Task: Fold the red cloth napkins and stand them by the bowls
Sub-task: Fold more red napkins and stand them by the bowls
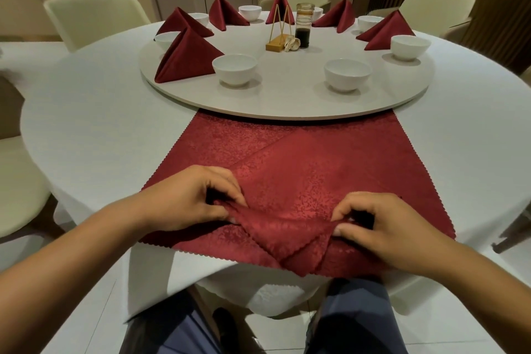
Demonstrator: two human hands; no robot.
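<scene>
The red napkin (301, 169) is spread on the table (100, 123). Its near edge is pinched by the left hand (184, 198) and the right hand (382, 227).

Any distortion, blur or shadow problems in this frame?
Head view: fisheye bends the rim of the round white-clothed table; warm, dim light; left hand, right hand and red patterned cloth napkin are sharp; dark shadow under the curled fingers.
</scene>
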